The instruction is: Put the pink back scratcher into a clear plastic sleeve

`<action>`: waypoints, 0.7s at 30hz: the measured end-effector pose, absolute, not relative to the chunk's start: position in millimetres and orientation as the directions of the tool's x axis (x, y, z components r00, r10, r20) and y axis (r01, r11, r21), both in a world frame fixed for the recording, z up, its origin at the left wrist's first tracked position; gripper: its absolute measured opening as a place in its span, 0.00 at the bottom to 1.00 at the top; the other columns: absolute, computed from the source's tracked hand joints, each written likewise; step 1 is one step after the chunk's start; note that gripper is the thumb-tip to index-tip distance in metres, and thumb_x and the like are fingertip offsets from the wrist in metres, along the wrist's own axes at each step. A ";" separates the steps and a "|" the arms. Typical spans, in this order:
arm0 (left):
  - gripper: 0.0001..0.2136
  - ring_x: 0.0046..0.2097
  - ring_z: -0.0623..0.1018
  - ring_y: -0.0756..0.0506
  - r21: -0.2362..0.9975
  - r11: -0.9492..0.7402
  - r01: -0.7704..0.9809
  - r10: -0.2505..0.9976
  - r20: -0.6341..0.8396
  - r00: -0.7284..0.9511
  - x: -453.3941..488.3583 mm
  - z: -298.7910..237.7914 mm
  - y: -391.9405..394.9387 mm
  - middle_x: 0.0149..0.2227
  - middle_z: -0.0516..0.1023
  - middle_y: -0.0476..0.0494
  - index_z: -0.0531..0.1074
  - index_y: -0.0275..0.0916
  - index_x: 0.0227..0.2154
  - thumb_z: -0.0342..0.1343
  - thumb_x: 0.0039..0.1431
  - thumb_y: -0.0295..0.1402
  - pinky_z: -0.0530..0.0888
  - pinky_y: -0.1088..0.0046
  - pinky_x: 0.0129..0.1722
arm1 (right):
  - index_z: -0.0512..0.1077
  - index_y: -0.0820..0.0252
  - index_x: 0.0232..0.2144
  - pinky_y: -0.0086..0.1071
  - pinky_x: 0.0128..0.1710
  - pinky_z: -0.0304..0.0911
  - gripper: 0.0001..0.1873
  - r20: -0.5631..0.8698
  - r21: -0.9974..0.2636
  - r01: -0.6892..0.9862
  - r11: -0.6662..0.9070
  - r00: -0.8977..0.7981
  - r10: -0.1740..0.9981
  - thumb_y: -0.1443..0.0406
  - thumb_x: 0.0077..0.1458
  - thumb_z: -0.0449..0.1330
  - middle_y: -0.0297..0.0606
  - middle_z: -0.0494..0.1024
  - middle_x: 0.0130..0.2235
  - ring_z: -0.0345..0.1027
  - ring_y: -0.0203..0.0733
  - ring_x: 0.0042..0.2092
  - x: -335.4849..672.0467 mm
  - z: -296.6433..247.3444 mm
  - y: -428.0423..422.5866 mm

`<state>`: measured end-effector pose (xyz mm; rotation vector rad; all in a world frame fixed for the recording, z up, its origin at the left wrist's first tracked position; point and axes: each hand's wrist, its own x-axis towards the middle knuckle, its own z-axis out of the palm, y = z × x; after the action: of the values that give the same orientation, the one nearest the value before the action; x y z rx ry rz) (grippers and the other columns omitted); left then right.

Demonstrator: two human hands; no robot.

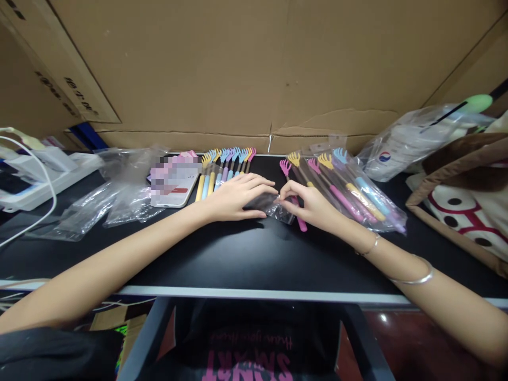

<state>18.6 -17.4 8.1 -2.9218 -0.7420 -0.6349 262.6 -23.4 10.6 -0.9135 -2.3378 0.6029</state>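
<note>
My left hand [242, 197] is open, its fingers stretched to the right above the dark tabletop, next to a small clear plastic bag [278, 212]. Thumb and forefinger of my right hand [307, 203] pinch together at the bag's upper edge. A pink back scratcher [301, 221] lies partly hidden beneath the right hand. Beyond the left hand is a row of back scratchers [208, 182] with yellow, blue, purple and pink hand-shaped heads. Several more, in clear wrapping [367, 196], are fanned out to the right of my right hand.
A pale phone [177, 185] and loose clear plastic bags [127, 193] lie on the left, near a white power strip [63, 172] with a cable. At the right are a bagged cup [397, 151] and a cloth bag [468, 206]. Cardboard [254, 69] walls the back.
</note>
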 end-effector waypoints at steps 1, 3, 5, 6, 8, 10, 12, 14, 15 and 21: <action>0.24 0.60 0.68 0.38 0.062 -0.882 0.468 0.452 0.393 0.800 20.3 8.2 -15.0 0.59 0.69 0.37 0.65 0.39 0.58 0.55 0.64 0.47 0.64 0.60 0.58 | 0.64 0.55 0.34 0.32 0.35 0.64 0.06 0.319 -0.585 0.473 0.659 -0.613 0.723 0.60 0.60 0.56 0.36 0.79 0.35 0.76 0.42 0.33 262.8 11.6 -24.3; 0.25 0.58 0.70 0.39 0.092 -0.880 0.466 0.466 0.361 0.808 24.4 7.7 -10.3 0.57 0.71 0.37 0.65 0.39 0.58 0.55 0.64 0.47 0.64 0.60 0.58 | 0.63 0.55 0.35 0.31 0.32 0.62 0.07 0.306 -0.594 0.487 0.640 -0.600 0.740 0.59 0.60 0.55 0.34 0.80 0.35 0.74 0.39 0.28 263.6 12.9 -25.4; 0.25 0.56 0.71 0.39 0.105 -0.873 0.475 0.481 0.338 0.809 28.4 6.8 -6.2 0.54 0.73 0.38 0.65 0.39 0.58 0.54 0.64 0.48 0.63 0.61 0.57 | 0.63 0.55 0.36 0.30 0.30 0.60 0.08 0.299 -0.602 0.499 0.623 -0.583 0.756 0.58 0.61 0.55 0.32 0.78 0.31 0.71 0.37 0.25 264.5 13.4 -25.4; 0.25 0.55 0.71 0.39 0.107 -0.870 0.482 0.488 0.334 0.806 30.2 6.3 -4.6 0.53 0.74 0.38 0.65 0.40 0.58 0.54 0.64 0.49 0.63 0.62 0.56 | 0.62 0.55 0.36 0.30 0.29 0.59 0.09 0.298 -0.603 0.505 0.618 -0.576 0.761 0.57 0.61 0.55 0.31 0.77 0.29 0.69 0.36 0.24 264.9 13.4 -25.2; 0.25 0.55 0.72 0.40 0.106 -0.865 0.491 0.496 0.341 0.799 32.9 5.6 -2.7 0.52 0.75 0.39 0.65 0.40 0.58 0.54 0.64 0.49 0.63 0.63 0.56 | 0.62 0.55 0.35 0.29 0.28 0.58 0.09 0.321 -0.573 0.524 0.630 -0.563 0.761 0.58 0.59 0.57 0.30 0.75 0.27 0.68 0.36 0.24 265.4 13.3 -24.5; 0.26 0.54 0.72 0.40 0.095 -0.863 0.497 0.496 0.354 0.793 34.7 5.4 -2.5 0.52 0.75 0.39 0.65 0.39 0.58 0.54 0.63 0.50 0.63 0.64 0.55 | 0.62 0.55 0.33 0.29 0.29 0.56 0.08 0.380 -0.476 0.573 0.668 -0.551 0.743 0.61 0.57 0.59 0.31 0.74 0.28 0.67 0.37 0.27 265.6 13.4 -24.1; 0.25 0.52 0.73 0.40 0.082 -0.860 0.503 0.495 0.366 0.788 35.8 5.4 -3.4 0.51 0.76 0.40 0.66 0.39 0.57 0.54 0.63 0.50 0.64 0.65 0.54 | 0.63 0.55 0.32 0.30 0.29 0.55 0.08 0.452 -0.309 0.635 0.708 -0.557 0.696 0.63 0.55 0.61 0.32 0.73 0.29 0.66 0.38 0.30 265.7 13.9 -24.4; 0.24 0.51 0.74 0.41 0.070 -0.858 0.509 0.496 0.376 0.783 36.2 5.0 -4.6 0.50 0.77 0.41 0.67 0.40 0.56 0.53 0.64 0.50 0.64 0.66 0.53 | 0.65 0.56 0.31 0.31 0.30 0.55 0.06 0.505 -0.127 0.666 0.735 -0.594 0.626 0.64 0.56 0.61 0.34 0.73 0.30 0.65 0.40 0.33 265.7 14.6 -24.9; 0.23 0.51 0.74 0.41 0.065 -0.857 0.512 0.495 0.380 0.781 36.3 4.6 -5.1 0.49 0.77 0.41 0.68 0.40 0.55 0.53 0.64 0.49 0.64 0.66 0.52 | 0.66 0.56 0.31 0.31 0.30 0.55 0.05 0.527 -0.052 0.667 0.744 -0.614 0.587 0.64 0.56 0.60 0.35 0.73 0.30 0.65 0.41 0.34 265.6 14.8 -25.2; 0.23 0.49 0.74 0.42 0.087 -0.868 0.488 0.484 0.362 0.797 35.0 -0.1 -6.8 0.48 0.77 0.42 0.71 0.41 0.52 0.53 0.62 0.53 0.63 0.66 0.51 | 0.70 0.56 0.31 0.31 0.31 0.58 0.04 0.579 0.171 0.589 0.790 -0.709 0.403 0.68 0.58 0.60 0.37 0.74 0.35 0.65 0.41 0.37 263.6 12.2 -24.9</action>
<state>35.0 -6.8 -0.1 -2.9674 -0.8033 -0.5929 263.6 -24.9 12.2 -0.7377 -2.4505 -0.4708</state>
